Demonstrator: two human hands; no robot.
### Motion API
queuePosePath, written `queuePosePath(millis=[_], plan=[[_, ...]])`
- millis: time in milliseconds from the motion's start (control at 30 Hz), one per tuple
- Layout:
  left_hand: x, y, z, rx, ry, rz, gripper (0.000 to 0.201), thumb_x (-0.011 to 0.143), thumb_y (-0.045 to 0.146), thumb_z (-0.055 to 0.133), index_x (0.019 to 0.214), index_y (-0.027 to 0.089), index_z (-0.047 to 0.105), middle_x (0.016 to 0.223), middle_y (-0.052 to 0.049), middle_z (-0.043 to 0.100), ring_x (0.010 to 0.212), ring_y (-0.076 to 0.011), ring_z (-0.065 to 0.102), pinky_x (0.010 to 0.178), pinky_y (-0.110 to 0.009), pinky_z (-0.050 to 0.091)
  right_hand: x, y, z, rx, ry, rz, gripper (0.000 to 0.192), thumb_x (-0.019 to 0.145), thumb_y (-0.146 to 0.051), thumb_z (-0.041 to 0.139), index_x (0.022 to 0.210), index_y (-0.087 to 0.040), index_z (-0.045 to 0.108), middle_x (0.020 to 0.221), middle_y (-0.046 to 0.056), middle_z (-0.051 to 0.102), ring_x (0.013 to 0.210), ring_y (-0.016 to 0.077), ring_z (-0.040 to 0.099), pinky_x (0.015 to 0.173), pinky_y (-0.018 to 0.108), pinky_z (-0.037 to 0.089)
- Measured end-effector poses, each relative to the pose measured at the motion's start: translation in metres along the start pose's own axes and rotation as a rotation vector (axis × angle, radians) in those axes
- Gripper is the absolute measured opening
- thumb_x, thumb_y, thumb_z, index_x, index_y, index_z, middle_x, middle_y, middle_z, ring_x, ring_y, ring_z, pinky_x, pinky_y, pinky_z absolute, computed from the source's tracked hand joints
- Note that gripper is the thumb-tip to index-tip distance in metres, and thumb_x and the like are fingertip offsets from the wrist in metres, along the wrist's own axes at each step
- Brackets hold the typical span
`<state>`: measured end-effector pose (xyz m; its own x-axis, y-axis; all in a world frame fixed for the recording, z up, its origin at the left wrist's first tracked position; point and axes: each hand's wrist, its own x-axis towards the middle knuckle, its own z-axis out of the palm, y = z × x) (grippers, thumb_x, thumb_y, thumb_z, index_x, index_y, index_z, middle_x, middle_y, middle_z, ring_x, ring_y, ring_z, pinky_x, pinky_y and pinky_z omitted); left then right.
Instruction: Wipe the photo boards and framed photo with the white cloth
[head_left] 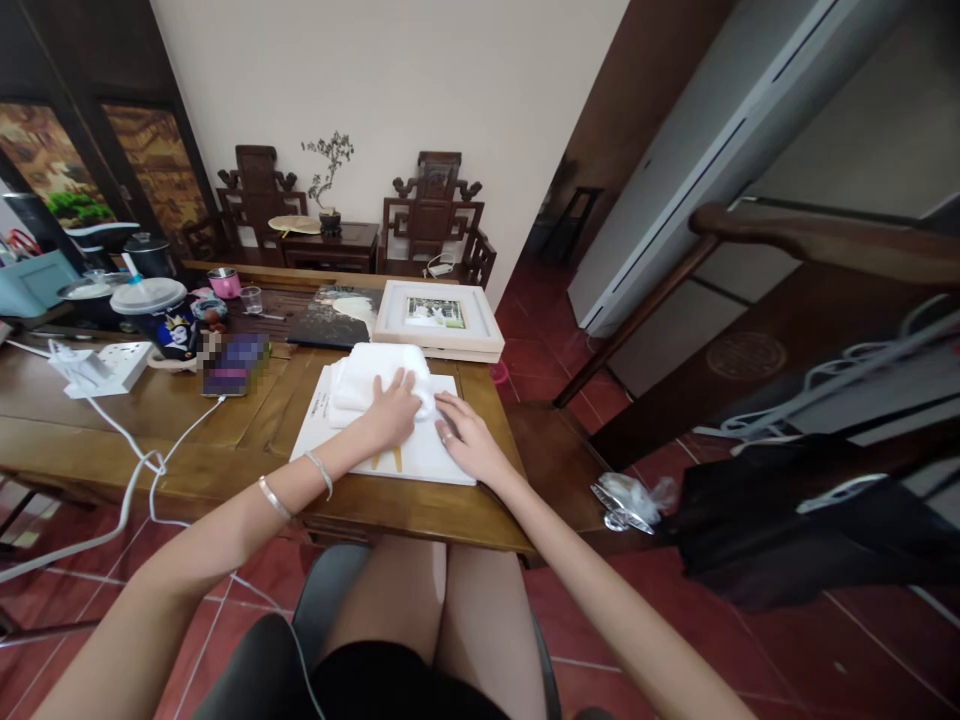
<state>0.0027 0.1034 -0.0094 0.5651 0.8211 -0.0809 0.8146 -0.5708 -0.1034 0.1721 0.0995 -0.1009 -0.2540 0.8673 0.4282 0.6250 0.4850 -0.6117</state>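
A folded white cloth (367,378), which looks like a small towel, lies on a flat white board (435,468) at the table's near edge. My left hand (394,410) rests on top of the cloth with its fingers spread and slightly bent. Just to the right, my right hand (466,436) lies with outstretched fingers on the board, its fingertips close to the cloth's edge. Below my left hand, yellow shapes (388,460) show on the board; whether they are printed or loose I cannot tell. Small dark lettering runs along the board's left side.
Behind the cloth lie a white picture frame (439,312) and a dark photo panel (335,316). Leftward on the wooden table (277,410) are a phone (234,365) on a cable, a lidded cup (161,315) and a power strip (120,368). A wooden chair (742,350) stands at right.
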Motion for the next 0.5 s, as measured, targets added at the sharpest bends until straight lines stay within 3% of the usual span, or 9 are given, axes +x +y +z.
queuePosePath(millis=[133, 367, 433, 500], plan=[[-0.003, 0.008, 0.005, 0.013, 0.015, -0.008, 0.041, 0.08, -0.002, 0.041, 0.115, 0.007, 0.061, 0.149, -0.024, 0.031, 0.141, -0.0355, 0.025, 0.106, -0.06, 0.03, 0.001, 0.001, 0.001, -0.013, 0.002, -0.008, 0.041, 0.086, -0.023, 0.045, 0.123, -0.016, 0.06, 0.133, 0.014, 0.055, 0.13, 0.0276, 0.045, 0.111, 0.049, 0.033], [-0.087, 0.059, 0.011, 0.073, 0.041, 0.123, 0.03, 0.082, 0.013, 0.051, 0.106, 0.01, 0.068, 0.147, -0.025, 0.034, 0.137, -0.0423, 0.03, 0.101, -0.064, 0.033, 0.0, 0.001, 0.001, 0.032, -0.001, -0.013, 0.046, 0.082, -0.017, 0.045, 0.126, -0.015, 0.059, 0.136, 0.013, 0.054, 0.133, 0.0262, 0.042, 0.113, 0.047, 0.031], [-0.097, 0.059, 0.006, 0.043, 0.005, 0.158, 0.03, 0.082, 0.013, 0.051, 0.107, 0.01, 0.068, 0.147, -0.025, 0.034, 0.137, -0.0412, 0.03, 0.102, -0.063, 0.034, 0.0, -0.001, 0.001, 0.052, 0.006, -0.004, 0.045, 0.083, -0.018, 0.045, 0.126, -0.017, 0.06, 0.136, 0.011, 0.055, 0.134, 0.0253, 0.041, 0.114, 0.047, 0.031], [-0.091, 0.049, 0.001, -0.009, -0.035, 0.158, 0.032, 0.08, 0.01, 0.051, 0.108, 0.009, 0.067, 0.148, -0.025, 0.033, 0.138, -0.0393, 0.029, 0.104, -0.06, 0.033, 0.0, -0.002, 0.001, 0.07, 0.018, 0.015, 0.043, 0.085, -0.02, 0.045, 0.125, -0.02, 0.061, 0.136, 0.009, 0.056, 0.133, 0.0249, 0.042, 0.114, 0.048, 0.031]])
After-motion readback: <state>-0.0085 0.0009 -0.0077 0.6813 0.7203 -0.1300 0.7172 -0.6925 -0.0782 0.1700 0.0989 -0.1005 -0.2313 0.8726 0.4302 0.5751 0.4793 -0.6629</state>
